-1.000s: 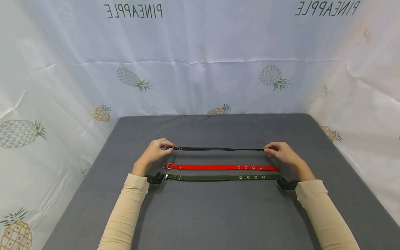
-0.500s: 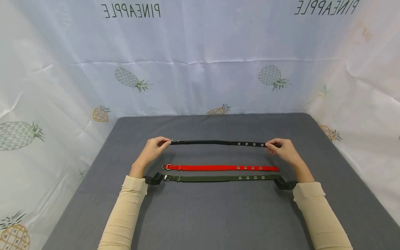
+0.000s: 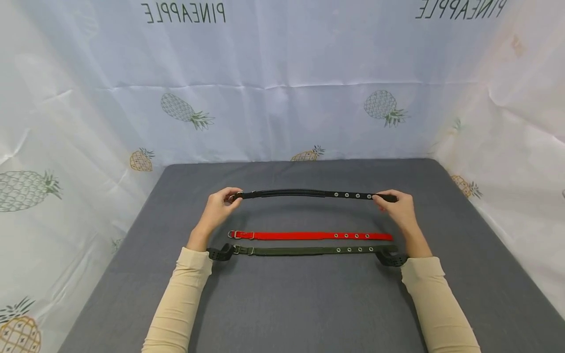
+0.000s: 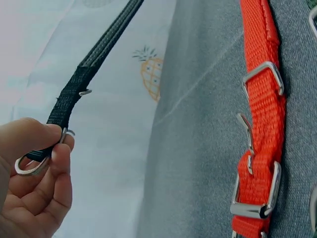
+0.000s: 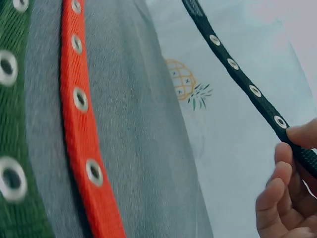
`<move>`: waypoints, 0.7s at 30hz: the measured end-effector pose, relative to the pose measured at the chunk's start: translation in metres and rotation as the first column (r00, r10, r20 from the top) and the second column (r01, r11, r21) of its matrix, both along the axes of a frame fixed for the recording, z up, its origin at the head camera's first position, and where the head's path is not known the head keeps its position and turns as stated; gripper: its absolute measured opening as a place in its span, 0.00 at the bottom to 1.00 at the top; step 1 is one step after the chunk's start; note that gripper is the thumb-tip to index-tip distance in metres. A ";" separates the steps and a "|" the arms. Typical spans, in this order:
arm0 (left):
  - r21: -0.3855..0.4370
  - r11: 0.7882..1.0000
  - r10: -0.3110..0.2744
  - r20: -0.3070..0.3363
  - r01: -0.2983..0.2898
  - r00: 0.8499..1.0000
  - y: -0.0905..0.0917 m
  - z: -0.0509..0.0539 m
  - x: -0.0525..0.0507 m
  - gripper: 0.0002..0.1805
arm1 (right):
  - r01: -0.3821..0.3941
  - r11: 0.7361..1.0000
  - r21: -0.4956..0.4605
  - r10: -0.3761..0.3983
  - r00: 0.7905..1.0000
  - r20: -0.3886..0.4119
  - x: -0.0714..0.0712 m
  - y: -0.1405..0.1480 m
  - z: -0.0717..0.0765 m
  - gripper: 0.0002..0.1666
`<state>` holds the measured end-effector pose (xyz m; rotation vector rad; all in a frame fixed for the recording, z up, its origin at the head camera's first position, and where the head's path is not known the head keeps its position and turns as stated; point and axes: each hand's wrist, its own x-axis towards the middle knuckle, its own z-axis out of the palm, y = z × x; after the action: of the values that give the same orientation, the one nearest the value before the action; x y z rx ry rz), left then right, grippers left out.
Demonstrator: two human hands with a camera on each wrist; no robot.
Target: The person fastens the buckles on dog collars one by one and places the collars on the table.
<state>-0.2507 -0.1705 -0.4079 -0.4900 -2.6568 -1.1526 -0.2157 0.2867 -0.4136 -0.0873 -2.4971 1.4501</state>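
Observation:
A black collar [image 3: 293,193] with metal eyelets is stretched between both hands, lifted off the table and bowed slightly upward in the middle. At its buckle end, my left hand [image 3: 218,206] pinches the strap between thumb and fingers; a metal ring shows beside the thumb in the left wrist view. My right hand [image 3: 400,208] pinches the eyelet end, and the tip of the strap runs on past the thumb. Nearer to me, a red collar [image 3: 291,236] lies flat and straight. Just in front of it lies a green collar [image 3: 287,251], its ends close to the wrist mounts.
The collars lie on a grey cloth-covered table [image 3: 282,304]. A white curtain [image 3: 282,122] printed with pineapples stands behind it and along both sides. Black wrist mounts [image 3: 391,258] hang beneath both wrists.
Both hands have raised the black collar away from the table and turned its face toward me, so its eyelets now show. The right hand's grip sits further in from the strap's tip.

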 end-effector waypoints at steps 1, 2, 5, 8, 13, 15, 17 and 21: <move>-0.001 1.000 -0.001 -0.008 0.001 1.000 0.001 0.000 0.000 0.13 | 0.013 1.000 -0.012 -0.013 1.000 -0.007 0.000 -0.002 0.001 0.21; 0.006 1.000 0.000 -0.015 0.000 1.000 0.001 0.001 0.000 0.13 | 0.025 1.000 -0.017 -0.025 1.000 -0.014 0.001 -0.004 0.001 0.21; 0.029 1.000 0.000 -0.050 0.001 0.999 0.003 0.002 0.001 0.14 | 0.050 0.998 -0.032 -0.052 0.998 -0.043 0.001 -0.009 0.004 0.19; 0.061 0.998 0.000 -0.088 0.006 0.996 0.005 0.003 0.001 0.15 | 0.060 0.997 -0.044 -0.064 0.993 -0.098 0.001 -0.014 0.007 0.17; 0.110 0.993 -0.022 -0.117 0.035 0.993 0.009 0.006 0.003 0.15 | 0.023 0.999 -0.027 -0.027 0.984 -0.178 0.002 -0.023 0.015 0.16; 0.127 0.991 -0.035 -0.123 0.051 0.992 0.011 0.008 0.004 0.15 | 0.000 1.000 -0.009 -0.002 0.979 -0.202 0.003 -0.027 0.019 0.16; 0.139 0.988 -0.048 -0.126 0.066 0.991 0.013 0.010 0.004 0.15 | -0.022 1.000 0.013 0.025 0.975 -0.222 0.005 -0.032 0.023 0.15; 0.163 0.982 -0.071 -0.120 0.091 0.990 0.018 0.013 0.006 0.16 | -0.059 0.997 0.054 0.070 0.966 -0.248 0.006 -0.041 0.031 0.14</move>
<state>-0.2444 -0.1530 -0.3944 -0.6181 -2.4378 -1.3176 -0.2096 0.2452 -0.3827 0.1765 -2.3450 1.3345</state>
